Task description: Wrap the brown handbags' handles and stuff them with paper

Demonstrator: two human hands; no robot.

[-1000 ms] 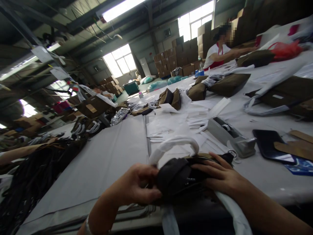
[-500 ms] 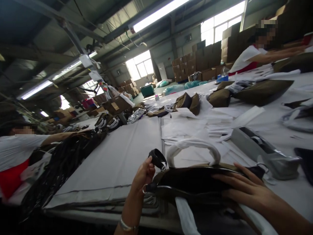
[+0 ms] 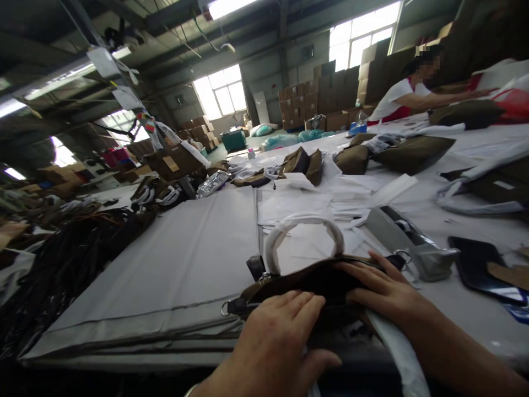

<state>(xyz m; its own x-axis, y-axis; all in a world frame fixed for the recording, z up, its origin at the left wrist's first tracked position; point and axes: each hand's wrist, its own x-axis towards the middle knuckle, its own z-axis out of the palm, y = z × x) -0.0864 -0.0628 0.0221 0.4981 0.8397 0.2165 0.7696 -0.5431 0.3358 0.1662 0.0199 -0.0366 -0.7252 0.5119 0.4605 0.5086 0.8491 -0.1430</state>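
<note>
A dark olive handbag [image 3: 285,281] lies in front of me with its zipped mouth parted. Its far handle, wrapped in white [image 3: 273,245], stands up as an arch; the near wrapped handle [image 3: 399,353] hangs toward me. My left hand [image 3: 276,336] reaches over the bag's near rim, fingers stretched toward the dark opening and thumb apart. My right hand [image 3: 397,298] grips the right end of the bag, some fingers inside the mouth and one along the rim. A black strap loop [image 3: 256,267] stands at the bag's left end. The bag's interior is too dark to make out.
A stack of grey-white sheets [image 3: 198,237] covers the table on the left. To the right are a grey box-shaped holder [image 3: 397,231] and a dark phone-like slab [image 3: 483,264]. More olive bags [image 3: 417,154] lie farther back, where a co-worker [image 3: 405,99] reaches across.
My left hand has let go of the black strap loop and moved right, over the near rim. My right hand stays at the bag. The view has turned somewhat to the right.
</note>
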